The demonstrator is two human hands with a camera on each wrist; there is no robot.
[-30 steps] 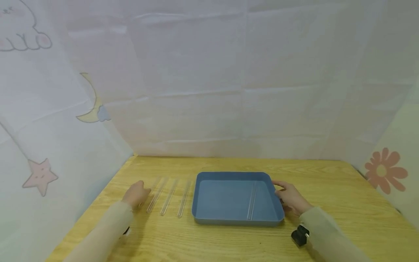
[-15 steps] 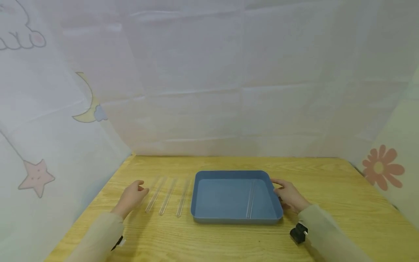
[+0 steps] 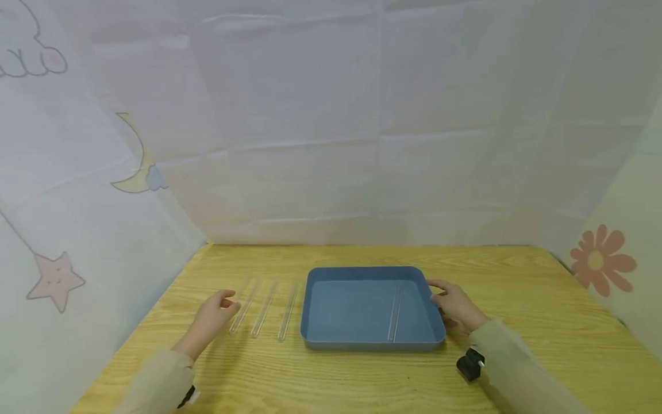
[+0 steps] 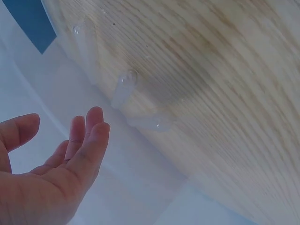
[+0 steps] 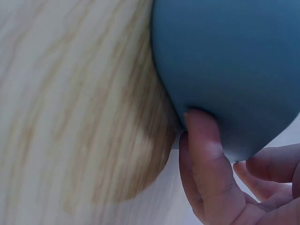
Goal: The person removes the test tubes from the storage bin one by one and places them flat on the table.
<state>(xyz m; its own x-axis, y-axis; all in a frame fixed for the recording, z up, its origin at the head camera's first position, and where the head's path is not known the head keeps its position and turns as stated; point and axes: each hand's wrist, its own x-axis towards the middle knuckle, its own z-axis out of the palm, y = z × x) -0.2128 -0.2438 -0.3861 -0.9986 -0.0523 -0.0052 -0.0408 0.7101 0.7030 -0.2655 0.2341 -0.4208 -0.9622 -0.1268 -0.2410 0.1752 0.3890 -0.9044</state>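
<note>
Several clear test tubes, one of them a tube [image 3: 265, 309] with its rounded end toward me, lie roughly side by side on the table left of the blue tray [image 3: 351, 347]. Another test tube [image 3: 395, 313] lies in the right part of the tray. My left hand [image 3: 209, 316] is beside the leftmost tubes, thumb and fingers apart; in the left wrist view that hand [image 4: 56, 173] holds nothing, with tube ends [image 4: 125, 84] beyond its fingertips. My right hand [image 3: 457, 306] grips the tray's right side; in the right wrist view its fingers [image 5: 206, 145] touch the outer wall.
The wooden table [image 3: 331, 385] runs back to a pale cloth wall [image 3: 310, 144]. Cloth with printed figures also hangs at the left and right. A black device [image 3: 470, 365] is on my right wrist.
My left hand draws back to the left and its fingers part, then it shifts slightly toward the tubes again. The right hand stays at the tray's side. The head view drifts slightly.
</note>
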